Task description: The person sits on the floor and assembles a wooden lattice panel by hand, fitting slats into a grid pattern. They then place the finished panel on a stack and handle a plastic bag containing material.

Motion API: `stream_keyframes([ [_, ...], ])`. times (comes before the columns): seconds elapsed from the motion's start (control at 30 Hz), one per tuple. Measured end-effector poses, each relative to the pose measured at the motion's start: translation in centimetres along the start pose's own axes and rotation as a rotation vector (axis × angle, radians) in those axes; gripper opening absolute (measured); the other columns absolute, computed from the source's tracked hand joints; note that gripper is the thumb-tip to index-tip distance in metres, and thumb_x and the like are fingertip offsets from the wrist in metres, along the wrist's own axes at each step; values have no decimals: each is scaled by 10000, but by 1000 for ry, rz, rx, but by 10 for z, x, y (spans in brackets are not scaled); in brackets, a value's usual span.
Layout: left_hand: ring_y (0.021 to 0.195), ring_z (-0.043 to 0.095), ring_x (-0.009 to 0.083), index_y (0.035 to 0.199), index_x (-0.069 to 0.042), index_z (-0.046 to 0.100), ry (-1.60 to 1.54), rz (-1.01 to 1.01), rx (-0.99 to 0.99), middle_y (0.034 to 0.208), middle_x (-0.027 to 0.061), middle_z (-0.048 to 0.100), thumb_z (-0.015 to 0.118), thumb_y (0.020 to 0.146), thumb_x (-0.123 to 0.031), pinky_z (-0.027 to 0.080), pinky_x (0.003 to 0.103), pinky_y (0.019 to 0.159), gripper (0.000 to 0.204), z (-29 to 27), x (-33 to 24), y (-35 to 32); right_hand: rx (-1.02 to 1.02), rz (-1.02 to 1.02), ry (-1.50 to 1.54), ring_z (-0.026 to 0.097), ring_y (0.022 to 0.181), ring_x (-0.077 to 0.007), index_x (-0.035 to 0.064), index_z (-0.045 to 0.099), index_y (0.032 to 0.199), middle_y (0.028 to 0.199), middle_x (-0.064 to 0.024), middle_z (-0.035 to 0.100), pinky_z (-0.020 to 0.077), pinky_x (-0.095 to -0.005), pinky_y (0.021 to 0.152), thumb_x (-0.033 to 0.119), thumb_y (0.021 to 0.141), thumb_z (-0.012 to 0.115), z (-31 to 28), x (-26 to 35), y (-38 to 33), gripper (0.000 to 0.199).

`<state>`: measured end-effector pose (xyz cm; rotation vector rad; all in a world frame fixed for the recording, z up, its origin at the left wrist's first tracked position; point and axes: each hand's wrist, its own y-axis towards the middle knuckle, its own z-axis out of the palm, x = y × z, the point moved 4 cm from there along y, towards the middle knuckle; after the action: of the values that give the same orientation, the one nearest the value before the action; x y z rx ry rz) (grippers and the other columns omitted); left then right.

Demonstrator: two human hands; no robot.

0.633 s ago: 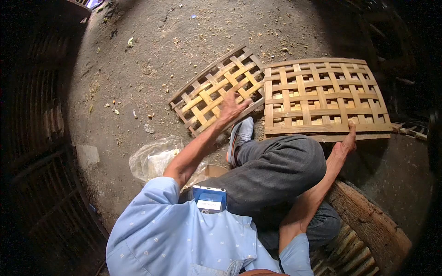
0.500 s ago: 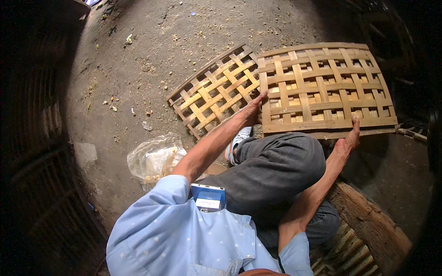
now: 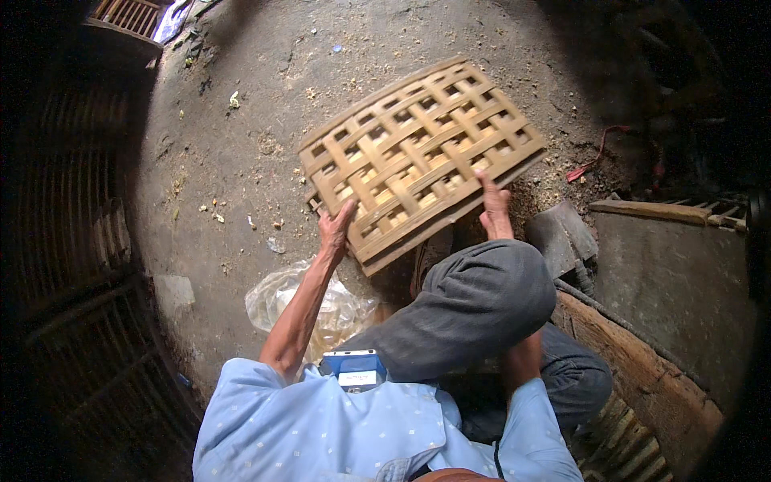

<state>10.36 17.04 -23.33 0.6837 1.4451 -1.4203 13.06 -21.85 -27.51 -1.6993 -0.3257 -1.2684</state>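
Note:
A rectangular woven bamboo panel point(image 3: 418, 153) lies slanted over the floor in front of me, its slats crossing with square gaps. At its near-left corner my left hand point(image 3: 335, 227) grips the edge, thumb on top. My right hand point(image 3: 495, 207) holds the near edge further right, thumb over the rim and the other fingers mostly hidden below. More slats show through the gaps, and a second panel's edge sticks out beside my left hand, so panels are layered there. How many are in the stack I cannot tell.
A clear plastic bag point(image 3: 321, 309) with pale contents lies by my left forearm. Right of my knee are a grey metal blade point(image 3: 560, 237), a wooden beam point(image 3: 638, 369) and a dark flat board point(image 3: 675, 281). A slatted wall point(image 3: 76, 241) stands left. Crumbs litter the earthen floor.
Both hands have carried the upper panel leftward and turned it, bringing it over the panel on the floor, which it now mostly covers. The grey blade at right has come into sight.

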Motion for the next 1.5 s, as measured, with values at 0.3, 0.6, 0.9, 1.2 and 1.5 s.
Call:
stream_keyframes([
  [0.3,736,650,284,980,106,635,1202,-46,-579,832,175,671,791,717,-350,525,388,652,549,-84,114,-23,108,383,-75,522,1033,-296,28,509,968,1027,-120,467,442,-690,934,441,738,844,8,-75,-24,579],
  [0.6,948,612,279,1093,51,623,631,-400,-719,1070,186,633,765,690,-324,485,470,783,568,-128,140,-1,97,504,0,436,1325,-403,-40,523,1309,1385,-224,504,209,-724,1078,407,690,874,31,-85,-16,840],
  [0.9,1178,565,360,1426,-124,456,15,-687,-301,1363,134,548,587,826,-625,428,616,981,793,-53,131,0,-1,544,-117,549,1196,-363,-37,504,1306,1321,-231,539,394,-618,1012,374,707,855,6,-99,-5,807],
  [1.2,971,654,327,1184,64,600,133,-369,-657,1143,215,651,751,749,-481,541,471,815,713,-77,132,10,69,344,-353,529,1167,-357,-136,414,1308,1361,-279,430,424,-460,1001,602,582,825,15,-34,-37,1114],
  [1.5,953,655,300,1142,45,635,443,-307,-474,1073,208,677,784,727,-501,522,432,815,702,-52,107,13,154,478,-369,442,1303,-346,-108,281,1446,1440,-287,389,386,-424,1075,575,706,764,-34,1,-140,1117],
])
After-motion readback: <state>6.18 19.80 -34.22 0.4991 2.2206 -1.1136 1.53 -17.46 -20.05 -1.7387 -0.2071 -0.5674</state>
